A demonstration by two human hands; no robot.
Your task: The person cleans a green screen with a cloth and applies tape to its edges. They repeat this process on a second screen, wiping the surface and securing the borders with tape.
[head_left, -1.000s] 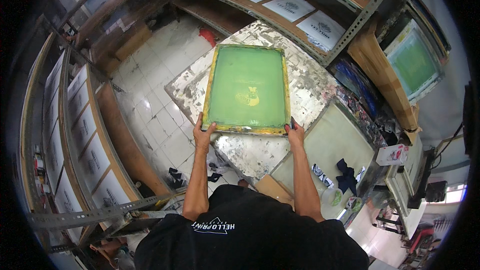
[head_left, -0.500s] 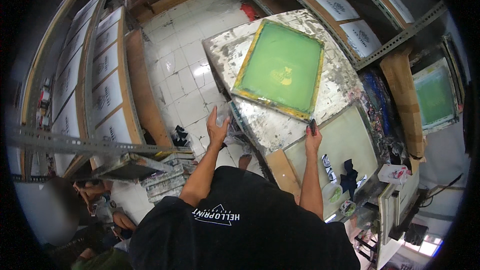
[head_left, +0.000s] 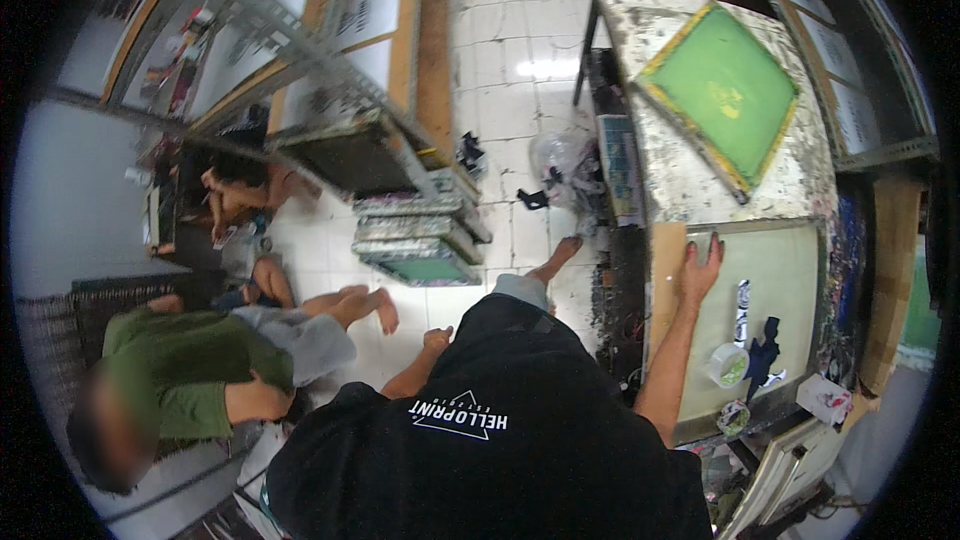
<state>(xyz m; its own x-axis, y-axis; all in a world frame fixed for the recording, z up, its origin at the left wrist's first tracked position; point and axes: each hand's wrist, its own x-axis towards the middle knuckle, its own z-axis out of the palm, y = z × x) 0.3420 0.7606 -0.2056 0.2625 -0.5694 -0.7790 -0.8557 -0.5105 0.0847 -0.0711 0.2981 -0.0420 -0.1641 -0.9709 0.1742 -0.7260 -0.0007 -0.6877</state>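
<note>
My left hand hangs low beside my body over the tiled floor. Its fingers are curled in and nothing shows in them. My right hand is over the near, pale-topped part of the worktable, at the edge of a brown cardboard strip. Its fingers are apart, with no tool visible between them; darkness at the fingertips is unclear. Beyond it, a screen-printing frame with green mesh and yellow edges lies turned askew on the paint-stained tabletop.
A tape roll and a dark cloth lie on the table's near part. Stacked screen frames stand left, below a rack with printed sheets. A person in a green shirt sits at lower left. Clear plastic lies beside the table.
The view has swung left. My left hand has dropped from raised and open to low and curled. My right hand has left the screen frame's near corner; the dark object there is no longer clearly visible.
</note>
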